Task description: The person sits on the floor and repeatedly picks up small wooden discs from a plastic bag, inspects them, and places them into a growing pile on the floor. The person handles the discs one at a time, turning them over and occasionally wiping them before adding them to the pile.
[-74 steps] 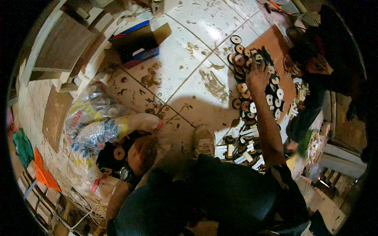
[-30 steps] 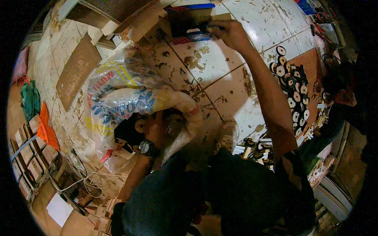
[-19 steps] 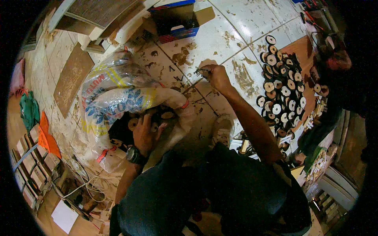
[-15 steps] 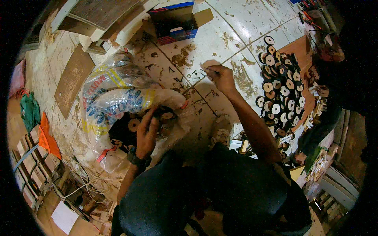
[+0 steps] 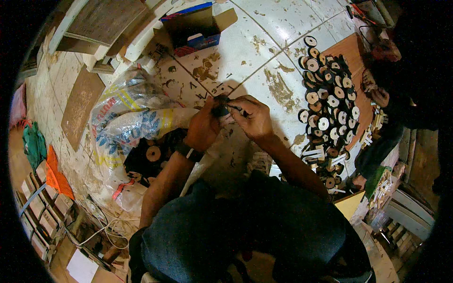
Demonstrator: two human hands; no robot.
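Bringing both hands together near the centre of the frame, the person curls the left hand (image 5: 205,123) around a small dark piece (image 5: 220,107), its outline partly hidden by fingers. The right hand (image 5: 256,118) has its thumb and fingertips drawn together against the piece; one cannot tell whether they grip it or something smaller. At centre left slumps a shiny, crinkled plastic sack (image 5: 127,129) with its mouth spread wide, one pale wooden disc (image 5: 153,153) with a central hole showing plainly inside. At right of centre lie similar round discs (image 5: 330,101), pale-faced and black-rimmed, overlapping in dozens, too crowded for an exact count. Several thin dark bits (image 5: 193,86) lie scattered just beyond the hands. One blue-sided cardboard box (image 5: 200,41) stands open at upper left, a plain brown flap jutting right. A smooth reddish-brown board (image 5: 347,46) edges the discs' far side. Between box and discs stretches a broad run of mud-smeared white tile (image 5: 245,40), crossed by straight dark joints; the sack's rolled edge lies close beside the left forearm.
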